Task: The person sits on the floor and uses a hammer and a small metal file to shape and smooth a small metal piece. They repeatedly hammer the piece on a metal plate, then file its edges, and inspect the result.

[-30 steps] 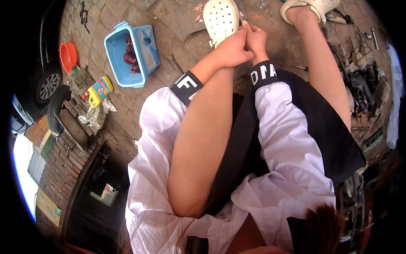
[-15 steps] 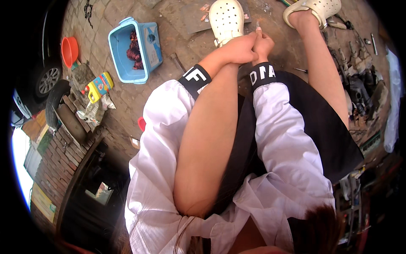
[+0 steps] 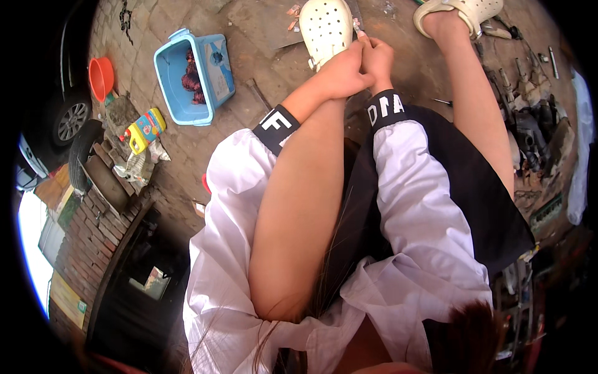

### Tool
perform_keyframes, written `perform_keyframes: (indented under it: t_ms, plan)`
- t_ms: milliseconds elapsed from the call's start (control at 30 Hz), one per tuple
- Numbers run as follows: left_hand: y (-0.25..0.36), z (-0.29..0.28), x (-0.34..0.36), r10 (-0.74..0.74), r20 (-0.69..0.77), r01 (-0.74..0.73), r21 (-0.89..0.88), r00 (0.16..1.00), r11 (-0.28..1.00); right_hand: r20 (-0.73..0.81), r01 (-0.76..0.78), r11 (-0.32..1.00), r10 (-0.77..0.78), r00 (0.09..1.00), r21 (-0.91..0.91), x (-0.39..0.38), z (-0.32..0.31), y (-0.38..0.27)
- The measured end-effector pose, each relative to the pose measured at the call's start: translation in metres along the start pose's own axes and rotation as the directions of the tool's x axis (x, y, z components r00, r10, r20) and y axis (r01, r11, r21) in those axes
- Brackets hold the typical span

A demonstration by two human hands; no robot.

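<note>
My left hand (image 3: pixel 341 75) and my right hand (image 3: pixel 377 61) are closed and pressed against each other, just past my left shin. A small pale pinkish thing (image 3: pixel 357 26) shows at the fingertips, too small to name. The fingers of my left hand are mostly hidden from above. Close by is my left foot in a cream clog (image 3: pixel 325 28) with holes. It rests by a flat dark board (image 3: pixel 288 38) with reddish scraps (image 3: pixel 293 23) on it.
To the left stands a light blue bin (image 3: pixel 163 78) with dark red tangled bundles (image 3: pixel 192 81) inside. Further left are an orange-red basin (image 3: pixel 101 79), a yellow jug (image 3: pixel 144 132) and a tyre (image 3: pixel 84 153). Metal parts (image 3: pixel 529 131) lie heaped at the right, beyond my other clogged foot.
Both hands have shifted slightly left and away from me, still together. A small pale thing now shows at the fingertips. The view has moved a little.
</note>
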State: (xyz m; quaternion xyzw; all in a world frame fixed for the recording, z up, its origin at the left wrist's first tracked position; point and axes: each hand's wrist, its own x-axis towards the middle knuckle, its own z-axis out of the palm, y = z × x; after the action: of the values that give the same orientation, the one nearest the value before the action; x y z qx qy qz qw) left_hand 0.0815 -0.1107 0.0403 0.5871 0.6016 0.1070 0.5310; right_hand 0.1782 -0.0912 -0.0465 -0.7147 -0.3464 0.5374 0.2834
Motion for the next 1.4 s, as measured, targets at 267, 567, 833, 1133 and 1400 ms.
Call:
perform_keyframes:
  t_ms: [267, 567, 833, 1133, 1400]
  plan:
    - [-0.001, 0.002, 0.006, 0.012, 0.071, -0.013, 0.010, 0.997, 1.000, -0.160, 0.012, 0.999, -0.007, 0.987, 0.031, -0.010, -0.005, -0.005]
    - [0.001, -0.002, 0.001, -0.030, 0.042, 0.031, -0.031, 0.999, 0.999, 0.010, 0.037, 0.998, -0.037, 0.999, -0.040, -0.002, -0.004, -0.010]
    - [-0.013, 0.007, 0.004, 0.103, -0.022, -0.103, -0.003, 0.994, 0.995, -0.154, 0.046, 0.997, -0.055, 0.987, -0.057, -0.013, -0.003, -0.014]
    - [-0.007, 0.000, 0.006, -0.010, 0.043, 0.011, -0.019, 0.999, 1.000, -0.074, 0.018, 0.996, -0.025, 0.997, -0.088, -0.010, -0.001, -0.018]
    - [-0.002, -0.002, -0.001, -0.022, 0.041, 0.023, -0.026, 0.999, 0.999, -0.003, 0.043, 0.999, -0.043, 0.999, -0.020, -0.006, -0.004, -0.007]
